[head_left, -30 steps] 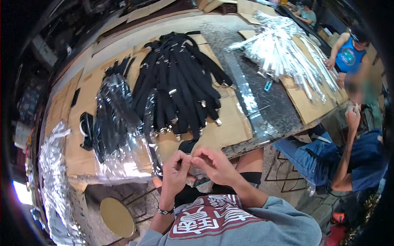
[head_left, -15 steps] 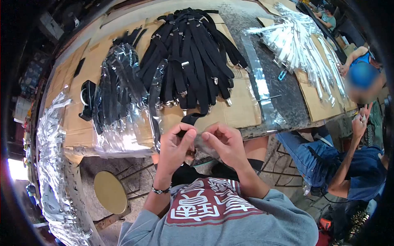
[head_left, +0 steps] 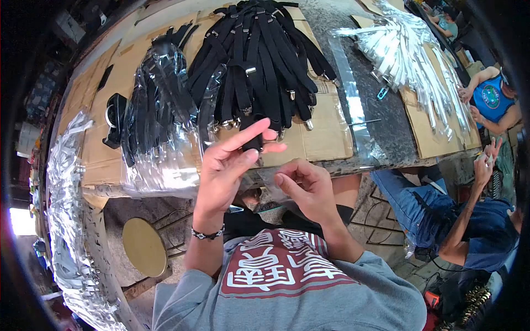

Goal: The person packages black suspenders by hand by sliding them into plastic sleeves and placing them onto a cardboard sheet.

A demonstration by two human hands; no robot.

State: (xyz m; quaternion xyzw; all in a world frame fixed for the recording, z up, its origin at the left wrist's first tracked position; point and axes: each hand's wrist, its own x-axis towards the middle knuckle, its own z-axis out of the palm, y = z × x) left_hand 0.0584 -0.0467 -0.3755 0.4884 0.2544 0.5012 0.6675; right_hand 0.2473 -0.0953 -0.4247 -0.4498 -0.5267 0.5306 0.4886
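Observation:
My left hand (head_left: 223, 168) is raised at the table's front edge, its fingers stretched out and apart. Its fingertips overlap the lower end of a black elastic strap (head_left: 252, 141) that hangs from the pile of black suspenders (head_left: 256, 71) with metal clips. Beside it, my right hand (head_left: 309, 190) has thumb and forefinger pinched on a clear plastic bag (head_left: 271, 179), which hangs between the two hands. To the left of the pile, clear bags with black suspenders (head_left: 160, 110) inside lie overlapping on the cardboard.
Bagged white straps (head_left: 400, 60) are heaped at the right, near a small blue tool (head_left: 382, 94). A tape dispenser (head_left: 116, 121) stands on the left. More bagged straps (head_left: 72, 220) line the left edge. A stool (head_left: 144, 247) is below. People sit at the right, one in a blue top (head_left: 491, 99).
My left hand has gone from a pinch near the black strap to stretched fingers, a little higher. My right hand keeps its pinch on the bag. The person in blue has straightened.

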